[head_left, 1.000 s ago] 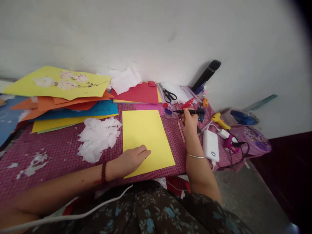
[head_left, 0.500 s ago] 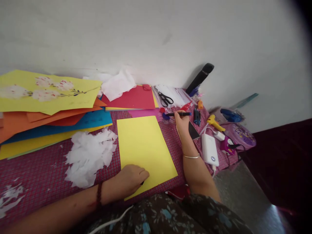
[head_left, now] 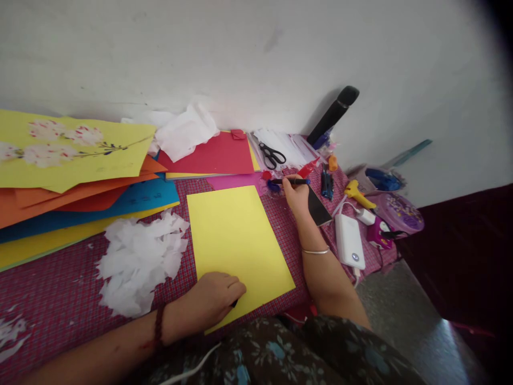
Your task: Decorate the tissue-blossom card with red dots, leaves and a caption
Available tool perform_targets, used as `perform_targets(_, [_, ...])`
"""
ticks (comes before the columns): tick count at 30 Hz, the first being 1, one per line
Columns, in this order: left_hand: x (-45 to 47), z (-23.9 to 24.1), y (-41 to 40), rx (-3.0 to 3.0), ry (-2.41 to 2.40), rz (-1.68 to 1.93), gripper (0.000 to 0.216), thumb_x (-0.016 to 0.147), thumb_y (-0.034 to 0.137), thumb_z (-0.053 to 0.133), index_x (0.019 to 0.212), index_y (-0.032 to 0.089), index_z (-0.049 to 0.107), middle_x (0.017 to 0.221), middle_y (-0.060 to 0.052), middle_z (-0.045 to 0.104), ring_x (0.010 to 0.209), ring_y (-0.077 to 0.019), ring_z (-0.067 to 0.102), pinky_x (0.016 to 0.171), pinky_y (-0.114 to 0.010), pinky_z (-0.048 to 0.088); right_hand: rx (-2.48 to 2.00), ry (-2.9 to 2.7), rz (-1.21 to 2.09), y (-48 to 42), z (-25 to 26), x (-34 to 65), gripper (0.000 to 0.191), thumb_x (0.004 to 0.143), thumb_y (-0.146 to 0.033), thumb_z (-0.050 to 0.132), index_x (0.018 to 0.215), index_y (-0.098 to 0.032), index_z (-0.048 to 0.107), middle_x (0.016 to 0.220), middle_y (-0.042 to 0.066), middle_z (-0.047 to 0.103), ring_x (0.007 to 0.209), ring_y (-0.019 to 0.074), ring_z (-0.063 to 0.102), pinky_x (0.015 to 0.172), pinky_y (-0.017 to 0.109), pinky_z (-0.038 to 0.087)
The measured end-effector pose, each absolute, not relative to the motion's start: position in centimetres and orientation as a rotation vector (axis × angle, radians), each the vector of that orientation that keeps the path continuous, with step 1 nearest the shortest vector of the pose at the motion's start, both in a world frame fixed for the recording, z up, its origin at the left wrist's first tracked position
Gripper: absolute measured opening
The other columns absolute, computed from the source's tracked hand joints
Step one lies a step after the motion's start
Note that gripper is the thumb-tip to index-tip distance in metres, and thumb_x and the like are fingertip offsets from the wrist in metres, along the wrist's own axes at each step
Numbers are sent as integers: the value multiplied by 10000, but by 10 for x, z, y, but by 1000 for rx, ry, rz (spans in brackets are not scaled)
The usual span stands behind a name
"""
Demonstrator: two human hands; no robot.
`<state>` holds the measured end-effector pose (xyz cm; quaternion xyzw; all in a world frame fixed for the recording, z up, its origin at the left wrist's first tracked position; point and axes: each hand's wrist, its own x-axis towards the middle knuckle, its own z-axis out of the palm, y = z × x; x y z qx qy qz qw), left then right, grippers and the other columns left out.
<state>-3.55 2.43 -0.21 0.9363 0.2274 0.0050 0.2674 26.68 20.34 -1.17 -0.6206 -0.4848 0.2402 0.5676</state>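
Observation:
In my right hand (head_left: 297, 193) is a dark marker pen (head_left: 298, 182), held sideways with its tip over a small pot of blue paint (head_left: 273, 185). A matching red paint pot (head_left: 266, 175) is beside it. My left hand (head_left: 208, 299) rests, fingers curled, on the lower left of a blank yellow sheet (head_left: 236, 235). A small black thing (head_left: 234, 303) pokes out from under those fingers, mostly hidden. Left of the sheet lies a heap of torn white tissue paper (head_left: 142, 259).
Coloured sheets (head_left: 152, 195) are stacked at the left, topped by a yellow flower picture (head_left: 76, 152). Black scissors (head_left: 272, 156), a phone (head_left: 318, 206), a white power bank (head_left: 350, 240) and a yellow glue gun (head_left: 358, 194) lie to the right. Behind stands a wall (head_left: 224, 64).
The view has shifted slightly. My right hand has moved a little left with the pen, toward the blue paint pot. My left hand stays on the yellow sheet.

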Motion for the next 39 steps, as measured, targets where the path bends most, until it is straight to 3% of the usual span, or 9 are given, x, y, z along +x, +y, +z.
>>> perform_targets(9, [-36,-1,25,2548,594,50,224,767,34,491,893,203,568,858,-23,695,751,-177,618,646,-280,439,-1487,-1159,540,202,-8,269,158,789,-352,656,798,-200,614,535,-35,571,452,143,547,469,258,444])
perform_targets(18, [-36,-3,25,2551,597,27,246,760,38,507,926,203,581,881,-21,702,774,-181,626,661,-278,436,-1479,-1180,544,203,-10,269,171,784,-363,649,804,-196,617,595,-20,608,529,146,577,511,251,452])
perform_targets(33, [-39,-8,25,2520,607,42,259,757,39,511,939,208,582,903,-18,695,806,-187,628,689,-288,446,-1400,-990,534,194,2,274,178,788,-365,652,761,-203,581,544,-38,543,473,118,508,437,242,404])
perform_targets(39, [-40,-9,24,2472,668,151,238,835,80,521,1025,206,589,951,-33,689,845,-188,639,720,-288,469,-1401,-1037,553,198,-9,279,184,783,-373,666,763,-204,596,526,-37,548,453,123,501,417,243,383])
